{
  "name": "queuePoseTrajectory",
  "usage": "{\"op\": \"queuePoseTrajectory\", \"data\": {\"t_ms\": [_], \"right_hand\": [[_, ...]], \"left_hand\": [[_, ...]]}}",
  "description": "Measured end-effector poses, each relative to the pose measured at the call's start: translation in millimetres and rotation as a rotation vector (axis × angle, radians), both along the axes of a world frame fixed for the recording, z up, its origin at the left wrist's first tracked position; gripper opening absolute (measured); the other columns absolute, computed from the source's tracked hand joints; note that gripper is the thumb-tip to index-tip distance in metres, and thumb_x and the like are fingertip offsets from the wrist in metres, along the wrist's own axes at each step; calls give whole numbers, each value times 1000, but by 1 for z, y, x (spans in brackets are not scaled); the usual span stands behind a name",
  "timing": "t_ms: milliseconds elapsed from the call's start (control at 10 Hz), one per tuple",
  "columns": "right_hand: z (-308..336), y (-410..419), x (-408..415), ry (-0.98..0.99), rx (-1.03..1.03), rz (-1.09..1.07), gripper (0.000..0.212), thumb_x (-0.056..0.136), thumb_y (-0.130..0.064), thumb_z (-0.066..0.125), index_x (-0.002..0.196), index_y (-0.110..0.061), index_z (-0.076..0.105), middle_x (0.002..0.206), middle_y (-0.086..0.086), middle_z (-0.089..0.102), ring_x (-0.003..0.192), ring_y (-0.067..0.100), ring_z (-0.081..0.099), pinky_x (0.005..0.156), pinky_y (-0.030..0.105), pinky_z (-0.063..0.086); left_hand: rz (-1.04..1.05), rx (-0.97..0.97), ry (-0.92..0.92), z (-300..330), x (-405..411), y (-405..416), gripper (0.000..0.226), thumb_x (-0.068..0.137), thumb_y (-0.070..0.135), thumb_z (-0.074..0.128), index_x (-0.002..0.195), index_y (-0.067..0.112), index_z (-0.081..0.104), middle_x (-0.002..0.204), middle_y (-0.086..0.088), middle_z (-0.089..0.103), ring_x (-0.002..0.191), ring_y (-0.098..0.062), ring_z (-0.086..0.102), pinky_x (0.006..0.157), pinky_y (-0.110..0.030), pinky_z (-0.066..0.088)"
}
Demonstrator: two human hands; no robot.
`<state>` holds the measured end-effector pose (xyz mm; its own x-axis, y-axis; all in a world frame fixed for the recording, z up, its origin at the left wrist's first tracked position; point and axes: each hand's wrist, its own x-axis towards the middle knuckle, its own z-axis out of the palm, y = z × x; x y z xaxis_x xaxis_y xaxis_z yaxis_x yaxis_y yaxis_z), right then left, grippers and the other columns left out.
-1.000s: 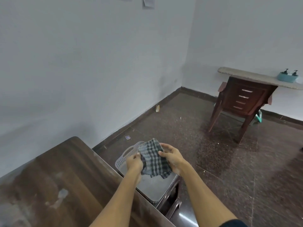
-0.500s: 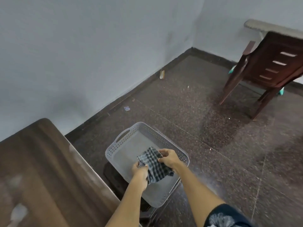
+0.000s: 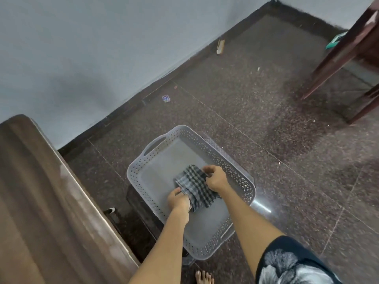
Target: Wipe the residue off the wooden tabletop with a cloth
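Checked cloth (image 3: pixel 194 186): folded, held over grey perforated tray (image 3: pixel 242 177), near its centre. Left hand (image 3: pixel 178 198): fingers curled on cloth's near-left edge. Right hand (image 3: pixel 216 178): fingers pinching far-right edge. Wooden surface (image 3: pixel 41 201): left of tray.

two hands show: one left hand (image 3: pixel 178 199) and one right hand (image 3: pixel 217 178). one checked cloth (image 3: pixel 194 186) sits between them. there is one grey perforated tray (image 3: pixel 242 182), with two handle slots cut in its rim. one wooden tabletop (image 3: pixel 41 201) fills the left side. one dark wooden chair (image 3: pixel 348 52) stands at the upper right; three of its legs can be counted. on the floor lie one small printed wrapper (image 3: pixel 166 98) and one pale scrap (image 3: pixel 220 46) by the skirting. one bare foot (image 3: pixel 204 277) shows at the bottom edge.
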<state>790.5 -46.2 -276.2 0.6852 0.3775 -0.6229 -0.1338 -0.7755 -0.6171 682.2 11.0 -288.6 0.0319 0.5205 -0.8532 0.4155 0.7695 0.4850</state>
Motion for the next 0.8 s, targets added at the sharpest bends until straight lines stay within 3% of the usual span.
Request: {"op": "queuePoseTrajectory", "data": {"t_ms": [200,400,600,700,800], "right_hand": [[4,-1,-1,17,0,-20,42,83,11,43,118,-6,59,122,11,60,115,23,54,95,27,43],[22,-8,-9,39,1,-26,37,87,3,44,120,-8,57,125,10,56,114,24,52,77,23,41],[65,-23,-22,54,51,-62,34,90,2,44,120,-5,56,122,12,55,90,18,51,78,35,47],[92,-31,-32,43,108,-68,38,87,8,43,121,-5,55,125,15,54,89,18,53,69,28,46],[126,-37,-45,18,162,-65,35,90,7,43,119,-7,55,126,15,54,85,20,56,70,30,48]], "left_hand": [[-35,42,71,3,5,4,36,90,-10,46,124,3,52,123,-21,55,107,-35,55,90,-44,49],[-93,75,84,20,4,-1,39,90,-5,51,128,4,51,124,-20,56,112,-39,55,94,-48,46],[-128,150,-6,69,-7,-4,38,94,-4,40,130,6,49,131,-15,52,112,-32,54,93,-40,48],[-188,224,-34,107,-17,-8,41,96,-1,36,135,8,43,135,-11,50,72,-19,55,58,-28,45],[-224,239,-126,151,-33,-7,41,97,2,37,137,8,41,136,-12,48,59,-12,44,52,-27,38]]}}
